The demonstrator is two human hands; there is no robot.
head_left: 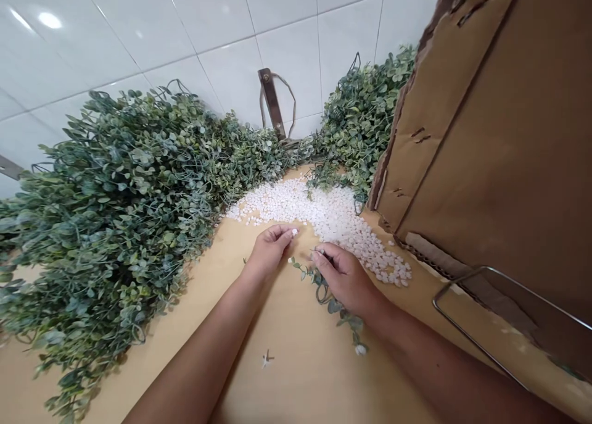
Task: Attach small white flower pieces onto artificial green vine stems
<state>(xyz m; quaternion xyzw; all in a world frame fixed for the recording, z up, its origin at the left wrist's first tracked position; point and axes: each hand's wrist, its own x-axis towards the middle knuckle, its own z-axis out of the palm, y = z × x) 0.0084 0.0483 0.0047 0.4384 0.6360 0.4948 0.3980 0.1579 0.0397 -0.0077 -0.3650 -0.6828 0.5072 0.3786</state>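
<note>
Between the thumb and fingers of my left hand (272, 249) is a small white bead-like piece (295, 232). My right hand (342, 273) is closed on a green artificial leaf sprig (333, 305), pinching its stem. The sprig hangs below the hand, with a white piece (360, 349) at its lower end and another white tip (291, 260) near my left hand. Just beyond both hands spreads a pile of small white pieces (296, 202) on the tan table (287, 387). The two hands are close together but apart.
A large heap of artificial greenery (139, 183) covers the left side. More greenery (370, 115) lies at the back right, beside a big cardboard box (499, 140). A bent metal wire frame (481, 344) stands at the right. White tiles (222, 16) back the table.
</note>
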